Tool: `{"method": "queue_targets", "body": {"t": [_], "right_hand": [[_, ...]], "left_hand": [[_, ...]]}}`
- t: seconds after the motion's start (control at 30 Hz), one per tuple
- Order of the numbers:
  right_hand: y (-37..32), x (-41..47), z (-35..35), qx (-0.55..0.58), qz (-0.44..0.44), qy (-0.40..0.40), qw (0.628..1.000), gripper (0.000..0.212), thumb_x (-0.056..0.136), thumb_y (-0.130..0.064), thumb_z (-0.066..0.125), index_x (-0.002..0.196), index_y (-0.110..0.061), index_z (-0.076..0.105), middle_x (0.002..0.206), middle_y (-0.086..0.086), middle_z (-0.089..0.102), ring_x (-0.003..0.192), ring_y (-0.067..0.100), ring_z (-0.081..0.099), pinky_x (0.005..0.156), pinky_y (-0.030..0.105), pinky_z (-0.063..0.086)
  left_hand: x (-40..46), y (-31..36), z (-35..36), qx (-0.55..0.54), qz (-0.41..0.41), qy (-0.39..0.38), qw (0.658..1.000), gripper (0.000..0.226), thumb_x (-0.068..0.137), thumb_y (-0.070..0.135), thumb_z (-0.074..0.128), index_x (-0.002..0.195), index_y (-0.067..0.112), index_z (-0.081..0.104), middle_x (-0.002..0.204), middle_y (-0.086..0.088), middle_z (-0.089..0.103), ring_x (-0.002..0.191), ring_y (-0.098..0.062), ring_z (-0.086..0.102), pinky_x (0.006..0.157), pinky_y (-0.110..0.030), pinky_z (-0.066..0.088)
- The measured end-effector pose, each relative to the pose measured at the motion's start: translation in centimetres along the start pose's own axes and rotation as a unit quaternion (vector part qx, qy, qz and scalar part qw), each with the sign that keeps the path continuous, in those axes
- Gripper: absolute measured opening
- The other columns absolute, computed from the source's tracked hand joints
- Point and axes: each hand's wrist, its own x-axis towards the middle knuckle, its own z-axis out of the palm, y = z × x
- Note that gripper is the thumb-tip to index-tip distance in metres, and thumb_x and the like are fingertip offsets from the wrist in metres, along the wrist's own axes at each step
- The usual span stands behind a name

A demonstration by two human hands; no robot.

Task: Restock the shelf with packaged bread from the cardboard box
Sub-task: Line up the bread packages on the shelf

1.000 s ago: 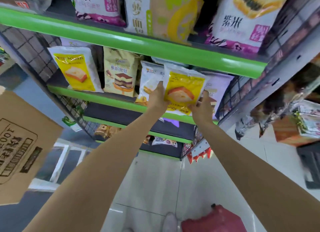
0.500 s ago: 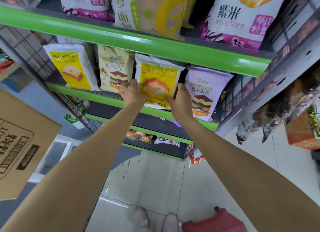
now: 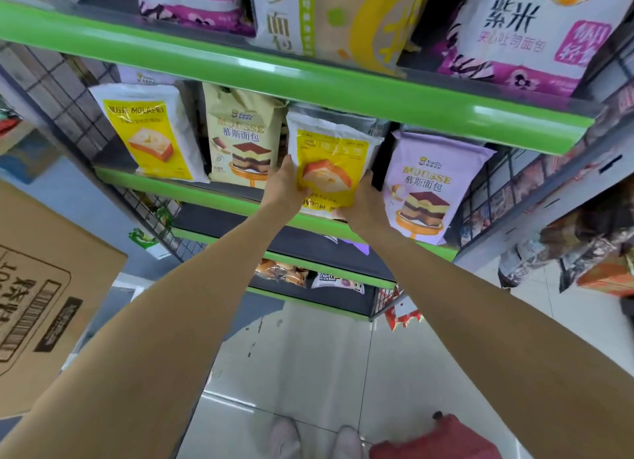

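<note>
Since earlier, your yellow bread pack (image 3: 329, 170) sits deeper; left hand (image 3: 284, 184) and right hand (image 3: 363, 201) grip it at 12 o'clock; seat it upright on the shelf (image 3: 219, 201).

Both bare arms outstretched, left hand (image 3: 285, 184) and right hand (image 3: 364, 207) upright, fingers curled in a grip.

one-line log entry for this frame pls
phase: placing | object: yellow bread pack | left hand: holds left edge | right hand: holds lower right edge | target: middle shelf, between beige mousse bag and purple mousse bag

A shop: green-edged shelves (image 3: 308, 81) of packaged bread (image 3: 240, 139).
</note>
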Motion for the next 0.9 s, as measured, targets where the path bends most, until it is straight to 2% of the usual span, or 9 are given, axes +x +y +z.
{"method": "queue_targets", "body": {"t": [0.1, 0.2, 0.27, 0.37, 0.47, 0.57, 0.67, 0.77, 0.9], "right_hand": [[-0.3, -1.0, -0.1, -0.002, 0.015, 0.005, 1.0, 0.071, 0.084, -0.015, 0.068, 0.137, 0.005, 0.025, 0.131, 0.027, 0.042, 0.122, 0.039, 0.042, 0.086, 0.037, 0.039], [-0.7, -1.9, 0.2, 0.029, -0.012, 0.06, 0.998, 0.059, 0.084, -0.014, 0.066, 0.133, 0.001, 0.035, 0.123, 0.023, 0.046, 0.114, 0.036, 0.044, 0.08, 0.035, 0.033], [-0.9, -2.7, 0.1, 0.044, -0.055, 0.107, 0.992, 0.057, 0.082, -0.015, 0.064, 0.134, -0.005, 0.041, 0.115, 0.019, 0.048, 0.106, 0.033, 0.046, 0.074, 0.032, 0.03], [-1.4, -3.4, -1.1, 0.094, -0.094, 0.192, 0.972, 0.053, 0.078, -0.009, 0.062, 0.13, -0.01, 0.052, 0.109, 0.015, 0.055, 0.094, 0.027, 0.053, 0.071, 0.027, 0.037], [-2.0, -3.6, -3.4, 0.151, -0.098, 0.188, 0.965, 0.05, 0.073, 0.002, 0.06, 0.12, -0.016, 0.062, 0.109, 0.007, 0.06, 0.093, 0.017, 0.055, 0.074, 0.021, 0.041], [-2.6, -3.5, -4.3, 0.135, -0.144, 0.161, 0.967, 0.054, 0.069, 0.01, 0.054, 0.11, -0.02, 0.069, 0.102, 0.003, 0.057, 0.088, 0.015, 0.054, 0.074, 0.029, 0.049], [-3.3, -2.9, -3.9, 0.223, -0.102, 0.183, 0.952, 0.058, 0.074, 0.007, 0.058, 0.126, -0.019, 0.056, 0.115, 0.011, 0.055, 0.091, 0.013, 0.054, 0.075, 0.016, 0.048], [-2.7, -2.8, -3.0, 0.216, -0.054, 0.199, 0.954, 0.065, 0.081, -0.012, 0.069, 0.138, -0.013, 0.038, 0.13, 0.012, 0.046, 0.109, 0.016, 0.05, 0.087, 0.015, 0.039], [-2.0, -2.5, -1.6, 0.163, -0.014, 0.176, 0.971, 0.088, 0.08, -0.025, 0.074, 0.147, -0.011, 0.019, 0.145, 0.016, 0.024, 0.131, 0.029, 0.035, 0.102, 0.036, 0.038]], "left_hand": [[-0.5, -0.8, 0.0, 0.003, -0.012, 0.026, 1.0, 0.052, 0.088, 0.021, 0.065, 0.132, 0.005, 0.041, 0.137, -0.021, 0.034, 0.123, -0.036, 0.04, 0.105, -0.039, 0.034], [-0.9, -0.9, 0.0, -0.065, -0.016, 0.035, 0.997, 0.042, 0.086, 0.013, 0.063, 0.122, 0.0, 0.046, 0.128, -0.02, 0.048, 0.118, -0.035, 0.049, 0.091, -0.035, 0.041], [-1.4, -0.7, -0.2, -0.154, -0.032, 0.047, 0.986, 0.054, 0.084, 0.012, 0.066, 0.129, 0.001, 0.038, 0.128, -0.017, 0.051, 0.119, -0.032, 0.051, 0.087, -0.032, 0.042], [-2.3, -0.7, -0.9, -0.079, 0.003, 0.227, 0.971, 0.084, 0.076, 0.034, 0.074, 0.14, 0.001, 0.03, 0.14, -0.019, 0.039, 0.13, -0.034, 0.04, 0.107, -0.034, 0.032], [-3.1, -0.4, -2.3, 0.059, 0.176, 0.373, 0.909, 0.088, 0.068, 0.057, 0.061, 0.14, 0.016, 0.031, 0.145, -0.015, 0.039, 0.133, -0.033, 0.039, 0.108, -0.039, 0.028], [-3.2, -0.2, -3.0, 0.102, 0.265, 0.279, 0.917, 0.079, 0.073, 0.047, 0.058, 0.142, 0.026, 0.027, 0.136, -0.01, 0.051, 0.126, -0.034, 0.047, 0.1, -0.051, 0.042], [-2.7, -0.3, -2.9, 0.002, 0.208, 0.131, 0.969, 0.056, 0.078, 0.017, 0.071, 0.13, 0.018, 0.051, 0.111, -0.01, 0.062, 0.106, -0.032, 0.054, 0.08, -0.041, 0.048], [-2.0, -0.8, -2.8, -0.165, 0.131, 0.136, 0.968, 0.034, 0.078, 0.013, 0.073, 0.109, 0.007, 0.06, 0.094, -0.005, 0.06, 0.085, -0.024, 0.053, 0.062, -0.027, 0.038], [-1.4, -1.3, -1.9, -0.277, 0.095, 0.102, 0.951, 0.03, 0.077, 0.016, 0.076, 0.1, 0.007, 0.059, 0.082, -0.004, 0.061, 0.069, -0.019, 0.049, 0.054, -0.025, 0.036]]}}
